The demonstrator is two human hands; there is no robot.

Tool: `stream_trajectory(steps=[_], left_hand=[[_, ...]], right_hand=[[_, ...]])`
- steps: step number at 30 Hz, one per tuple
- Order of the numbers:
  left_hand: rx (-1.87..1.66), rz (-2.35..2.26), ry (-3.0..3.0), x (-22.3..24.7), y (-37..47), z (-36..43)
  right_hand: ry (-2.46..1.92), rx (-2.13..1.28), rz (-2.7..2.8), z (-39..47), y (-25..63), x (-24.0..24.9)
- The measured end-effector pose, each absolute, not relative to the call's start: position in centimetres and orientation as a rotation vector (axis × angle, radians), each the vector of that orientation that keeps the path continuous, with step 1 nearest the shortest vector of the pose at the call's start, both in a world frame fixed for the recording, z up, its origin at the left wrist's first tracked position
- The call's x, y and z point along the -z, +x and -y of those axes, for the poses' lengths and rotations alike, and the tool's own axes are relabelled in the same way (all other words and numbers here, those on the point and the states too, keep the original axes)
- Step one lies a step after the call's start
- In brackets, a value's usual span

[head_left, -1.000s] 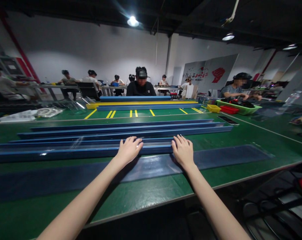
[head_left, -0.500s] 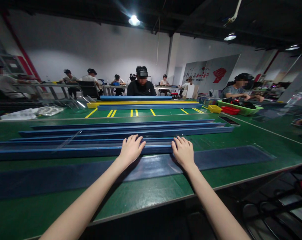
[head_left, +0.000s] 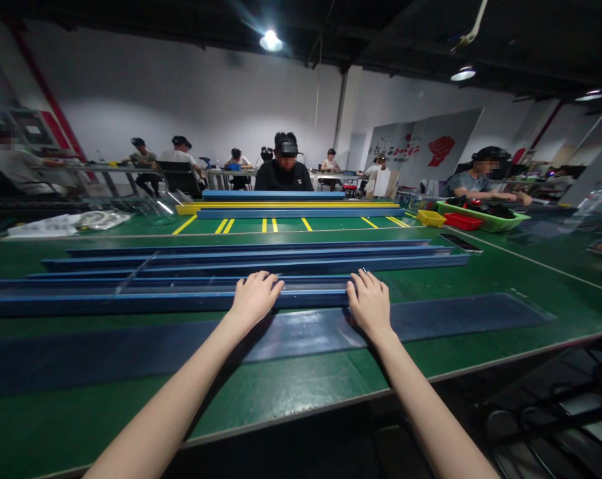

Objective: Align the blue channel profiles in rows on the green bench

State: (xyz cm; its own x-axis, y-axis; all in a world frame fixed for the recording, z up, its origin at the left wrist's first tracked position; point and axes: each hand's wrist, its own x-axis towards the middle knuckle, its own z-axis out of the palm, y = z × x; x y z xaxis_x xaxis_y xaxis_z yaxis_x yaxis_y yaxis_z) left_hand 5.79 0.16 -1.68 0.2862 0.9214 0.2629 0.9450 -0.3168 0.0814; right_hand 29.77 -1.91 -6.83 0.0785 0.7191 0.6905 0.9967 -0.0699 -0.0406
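A long dark-blue channel strip [head_left: 131,304] with raised side walls lies across the table in front of me. My left hand [head_left: 255,296] is on its near wall, fingers curled over the edge into the channel. At the strip's right-hand part, my right hand [head_left: 370,299] grips the same wall, fingers bent over it and slightly apart. My palms hide parts of the strip. Nearer to me, under my wrists, a flat, shiny dark-blue strip [head_left: 455,314] lies on the green table [head_left: 301,392].
Beyond my hands lie several similar blue channels [head_left: 330,263]. Farther back are yellow strips [head_left: 301,205], a phone [head_left: 460,242], a yellow tray [head_left: 430,218], a red tray [head_left: 463,221] and a green basket [head_left: 510,223]. A person [head_left: 285,173] sits opposite; clear plastic [head_left: 101,219] lies left.
My left hand has shifted a little left along the channel, widening the space between my hands. The right hand stays at about the same place on the strip. The view has shifted slightly.
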Motion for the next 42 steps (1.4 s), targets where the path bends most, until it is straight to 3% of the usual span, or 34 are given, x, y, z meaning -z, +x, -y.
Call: stream_trajectory(steps=[8, 19, 25, 36, 42], left_hand=[[0.308, 2.048, -2.198, 0.6, 3.5, -1.1], [0.483, 1.741, -2.405, 2.5, 5.3, -1.0], [0.383, 1.721, -2.484, 3.1, 5.6, -0.7], [0.24, 1.737, -2.662, 2.2, 2.0, -2.1], [0.34, 1.816, -2.597, 1.3, 1.2, -2.2]], right_hand=[[-1.866, 0.662, 1.718, 2.0, 29.6, 6.7], [-1.736, 0.622, 1.974, 2.4, 29.1, 6.5], [-1.584, 0.547, 2.108, 2.7, 28.9, 6.3], [-1.719, 0.637, 1.781, 2.5, 29.9, 6.3], [-1.809, 0.621, 1.74, 2.5, 29.9, 6.4]])
